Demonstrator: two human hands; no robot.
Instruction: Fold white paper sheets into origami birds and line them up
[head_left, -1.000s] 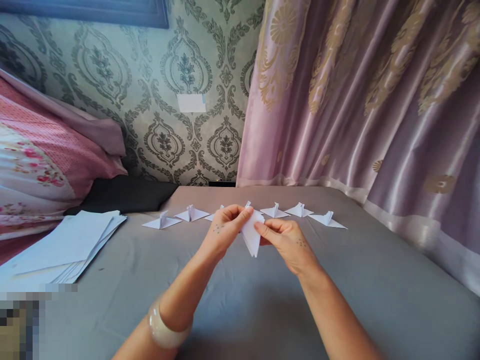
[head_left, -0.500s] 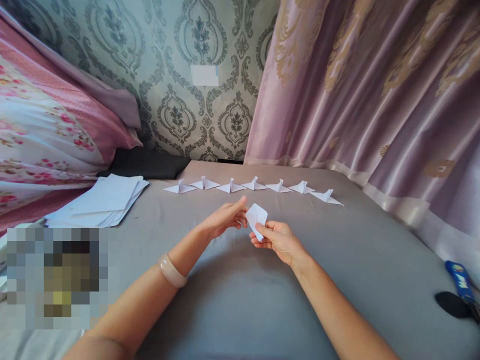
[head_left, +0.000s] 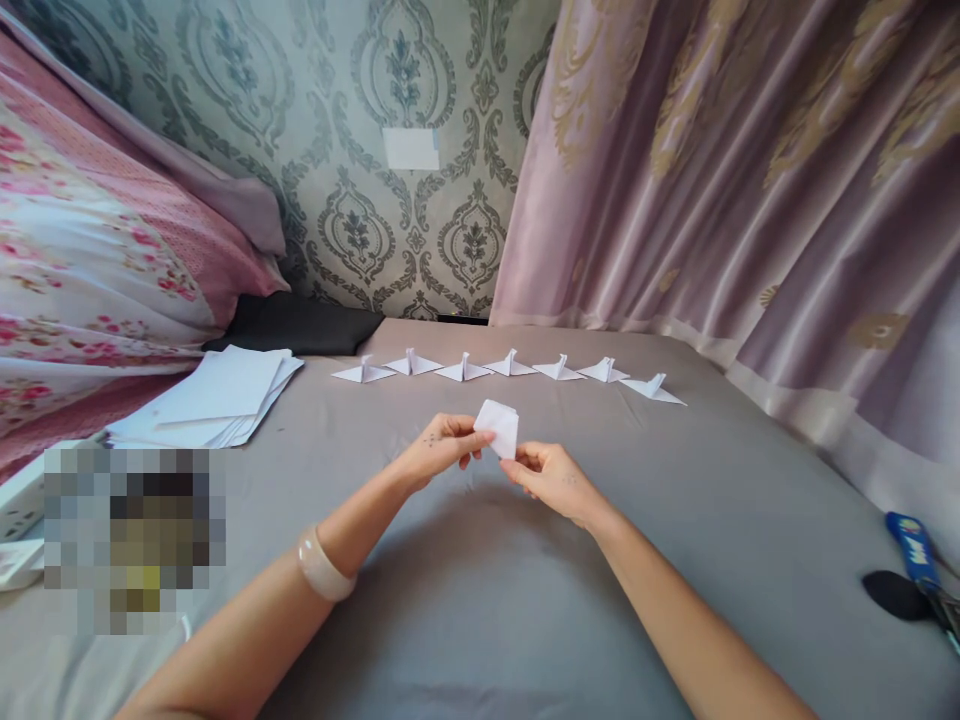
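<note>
A small folded piece of white paper [head_left: 498, 424] is held up above the grey sheet between my two hands. My left hand [head_left: 444, 446] pinches its left edge, thumb on the near face. At its lower right corner, the thumb and fingers of my right hand [head_left: 553, 478] are closed on it. Beyond my hands, several white folded paper cranes [head_left: 465, 370] stand in a row with their wings spread. The rightmost crane [head_left: 654, 388] sits slightly nearer and at an angle.
A stack of white paper sheets [head_left: 217, 395] lies at the left, by a black flat cushion-like item [head_left: 300, 322]. A white power strip [head_left: 26, 500] is at the left edge, next to a blurred-out patch. Blue-handled scissors-like tool [head_left: 911, 550] lies far right. Curtains [head_left: 675, 180] hang behind.
My left hand has come in and taken hold of the paper's left side. The paper has turned and shifted slightly left, its outline now squarer. My right hand keeps its grip lower down.
</note>
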